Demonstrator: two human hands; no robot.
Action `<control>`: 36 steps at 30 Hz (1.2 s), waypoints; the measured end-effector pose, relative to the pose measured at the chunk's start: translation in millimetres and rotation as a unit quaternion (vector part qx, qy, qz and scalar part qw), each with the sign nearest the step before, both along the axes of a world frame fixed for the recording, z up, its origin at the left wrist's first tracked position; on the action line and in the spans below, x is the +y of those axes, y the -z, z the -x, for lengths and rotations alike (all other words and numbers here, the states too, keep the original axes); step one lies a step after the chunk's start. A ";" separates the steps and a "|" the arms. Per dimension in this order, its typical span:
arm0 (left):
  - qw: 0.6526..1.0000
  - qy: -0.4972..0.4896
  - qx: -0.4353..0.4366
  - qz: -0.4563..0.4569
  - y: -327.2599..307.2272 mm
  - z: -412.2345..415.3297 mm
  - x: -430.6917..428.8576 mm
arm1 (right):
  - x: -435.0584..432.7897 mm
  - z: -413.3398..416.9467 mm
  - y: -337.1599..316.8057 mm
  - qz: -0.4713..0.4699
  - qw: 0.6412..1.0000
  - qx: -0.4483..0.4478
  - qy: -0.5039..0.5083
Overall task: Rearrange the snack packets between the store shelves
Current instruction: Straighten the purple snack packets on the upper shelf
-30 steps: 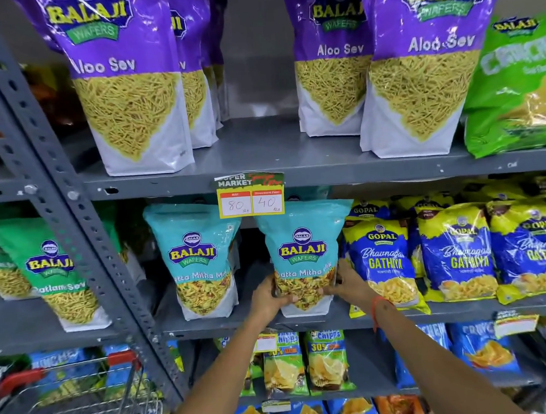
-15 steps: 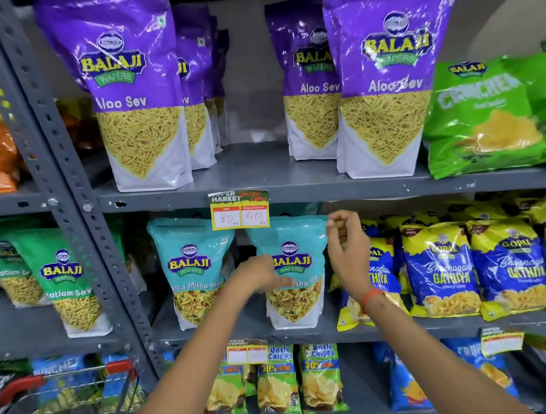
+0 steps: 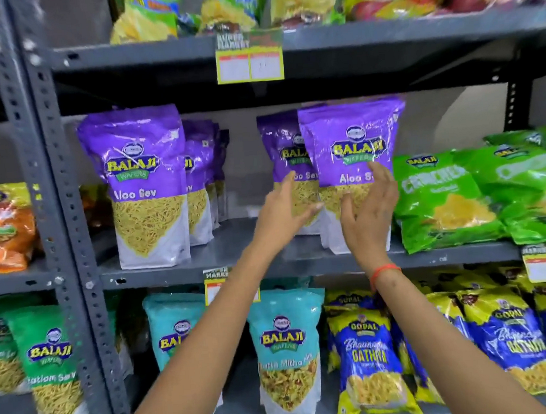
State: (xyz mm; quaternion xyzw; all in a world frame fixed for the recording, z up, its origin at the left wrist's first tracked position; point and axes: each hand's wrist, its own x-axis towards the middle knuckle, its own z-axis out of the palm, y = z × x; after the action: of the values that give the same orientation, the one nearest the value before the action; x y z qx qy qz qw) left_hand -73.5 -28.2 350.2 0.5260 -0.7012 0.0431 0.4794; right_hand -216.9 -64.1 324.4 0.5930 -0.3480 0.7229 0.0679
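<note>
Purple Aloo Sev packets stand on the middle grey shelf [image 3: 205, 271]. The front right purple packet [image 3: 351, 143] stands upright with another purple packet [image 3: 280, 148] just behind it to the left. My left hand [image 3: 282, 216] is raised with fingers spread just left of the front packet, in front of the rear one. My right hand [image 3: 367, 206] is open, fingers apart, in front of the front packet's lower right; whether it touches is unclear. A teal Khatta Mitha packet [image 3: 286, 351] stands on the shelf below, free of both hands.
More purple packets [image 3: 141, 183] stand at the shelf's left. Green Crunchex bags [image 3: 442, 195] lean at the right. Blue-yellow Gathiya packets [image 3: 366, 362] and a second teal packet [image 3: 173, 330] fill the lower shelf. A perforated upright post [image 3: 62, 221] divides the bays.
Both hands let go of the teal packet on the lower shelf and rose to the purple Aloo Sev packets one shelf up. The view tilted upward.
</note>
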 end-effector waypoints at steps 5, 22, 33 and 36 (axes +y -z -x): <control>0.982 0.088 0.099 -0.135 18.9 17.9 -33.7 | -24.6 25.8 15.0 -0.137 0.990 -0.040 0.001; 0.949 0.165 0.202 -0.178 39.9 -1.5 -40.6 | -28.6 18.7 32.5 -0.256 0.952 -0.018 -0.165; 0.952 0.159 0.202 -0.166 44.8 -53.1 -35.1 | -27.0 -16.6 35.3 -0.256 0.944 0.089 -0.191; 0.951 0.162 0.195 -0.176 45.0 -55.3 -36.9 | -27.7 -15.0 36.0 -0.255 0.946 0.088 -0.181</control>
State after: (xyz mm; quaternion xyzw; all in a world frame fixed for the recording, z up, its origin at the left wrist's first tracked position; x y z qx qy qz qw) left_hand -18.2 -65.1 305.2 0.4794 -0.6662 -0.2625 0.5074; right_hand -202.0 -91.8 288.5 0.7048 -0.4007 0.5547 -0.1870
